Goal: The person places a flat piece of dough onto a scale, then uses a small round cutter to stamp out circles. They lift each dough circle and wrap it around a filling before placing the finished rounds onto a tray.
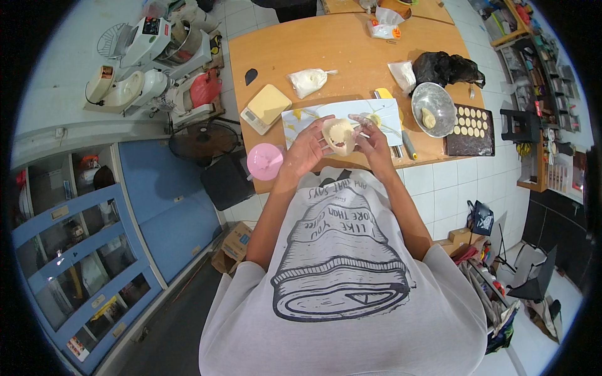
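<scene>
A thin, pale piece of dough is held up between my two hands, above a white board with a flower print. It has an opening in its middle, with a paler patch showing there that I cannot make out clearly. My left hand grips the dough's left edge, fingers spread behind it. On the other edge are the fingers of my right hand, whitish as if floured. A pink bowl stands left of my left wrist. Beyond my right hand lies a tool with a grey and yellow handle.
Right of the board stand a metal bowl with a dough lump and a dark baking tray of small dough rounds. A kitchen scale and a tied bag of white powder lie at the left and back.
</scene>
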Action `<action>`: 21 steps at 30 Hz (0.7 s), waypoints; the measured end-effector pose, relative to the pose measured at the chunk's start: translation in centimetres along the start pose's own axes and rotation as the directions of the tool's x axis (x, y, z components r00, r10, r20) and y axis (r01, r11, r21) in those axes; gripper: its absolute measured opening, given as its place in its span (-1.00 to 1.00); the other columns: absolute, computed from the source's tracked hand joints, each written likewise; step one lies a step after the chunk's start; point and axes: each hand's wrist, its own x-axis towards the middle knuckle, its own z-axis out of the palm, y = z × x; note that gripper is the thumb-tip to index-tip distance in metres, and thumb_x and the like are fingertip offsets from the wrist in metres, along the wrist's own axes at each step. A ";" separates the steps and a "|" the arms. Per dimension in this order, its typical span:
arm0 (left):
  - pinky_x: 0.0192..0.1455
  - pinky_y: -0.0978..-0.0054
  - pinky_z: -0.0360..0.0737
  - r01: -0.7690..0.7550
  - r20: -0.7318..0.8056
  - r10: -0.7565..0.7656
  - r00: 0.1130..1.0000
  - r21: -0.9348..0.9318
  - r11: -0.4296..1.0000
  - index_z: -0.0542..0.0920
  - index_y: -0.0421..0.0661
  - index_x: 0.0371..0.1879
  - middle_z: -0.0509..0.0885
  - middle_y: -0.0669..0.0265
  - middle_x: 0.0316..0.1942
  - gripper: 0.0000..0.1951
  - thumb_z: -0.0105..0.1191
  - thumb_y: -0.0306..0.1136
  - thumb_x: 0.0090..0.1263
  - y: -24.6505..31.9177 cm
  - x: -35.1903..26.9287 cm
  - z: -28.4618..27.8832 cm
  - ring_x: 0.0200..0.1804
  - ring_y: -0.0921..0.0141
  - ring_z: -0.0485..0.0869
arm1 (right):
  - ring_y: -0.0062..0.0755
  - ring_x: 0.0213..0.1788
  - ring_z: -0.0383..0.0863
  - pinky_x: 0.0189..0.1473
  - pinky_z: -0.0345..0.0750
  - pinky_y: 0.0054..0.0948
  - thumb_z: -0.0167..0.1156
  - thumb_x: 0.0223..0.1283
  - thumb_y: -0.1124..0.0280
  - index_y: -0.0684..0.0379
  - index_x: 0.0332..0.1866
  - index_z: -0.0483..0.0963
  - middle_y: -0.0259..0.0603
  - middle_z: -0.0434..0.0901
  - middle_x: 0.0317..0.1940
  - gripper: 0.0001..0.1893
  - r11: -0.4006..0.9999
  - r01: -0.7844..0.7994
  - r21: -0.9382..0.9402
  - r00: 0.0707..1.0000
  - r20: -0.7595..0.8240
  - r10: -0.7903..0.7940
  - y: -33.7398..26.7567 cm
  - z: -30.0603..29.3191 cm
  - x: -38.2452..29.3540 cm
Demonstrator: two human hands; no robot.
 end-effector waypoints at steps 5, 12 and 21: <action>0.30 0.22 0.67 0.000 0.063 -0.019 0.998 0.290 0.957 0.42 -0.19 0.40 0.62 0.10 0.22 -0.53 0.07 -0.20 0.63 0.7 -0.5 1.1 0.22 0.33 0.67 | -0.53 -0.02 0.65 0.03 0.62 -0.46 0.14 0.52 0.35 0.31 0.14 0.58 -0.17 0.66 0.07 -0.72 0.975 -0.162 -0.154 0.986 -0.055 0.155 1.3 -1.1 0.6; 0.18 0.33 0.73 -0.028 0.004 0.028 1.000 0.253 0.967 0.44 -0.18 0.38 0.66 0.15 0.15 -0.52 0.20 -0.43 0.52 -0.1 -0.4 0.9 0.13 0.36 0.71 | -0.62 -0.05 0.65 -0.03 0.62 -0.49 0.20 0.48 0.38 0.24 0.00 0.60 -0.32 0.70 -0.11 -0.82 0.991 -0.119 -0.054 0.989 -0.090 0.114 1.2 0.0 0.7; 0.20 0.39 0.69 -0.094 -0.012 0.103 0.995 0.317 0.944 0.43 -0.14 0.41 0.72 0.15 0.08 -0.43 0.25 -0.61 0.41 -0.7 -0.4 1.6 0.12 0.39 0.71 | -0.65 -0.21 0.61 -0.19 0.53 -0.56 0.29 0.41 0.33 0.24 -0.02 0.67 -0.36 0.71 -0.21 -0.79 0.978 -0.179 -0.104 0.981 -0.098 0.169 2.1 -0.5 0.9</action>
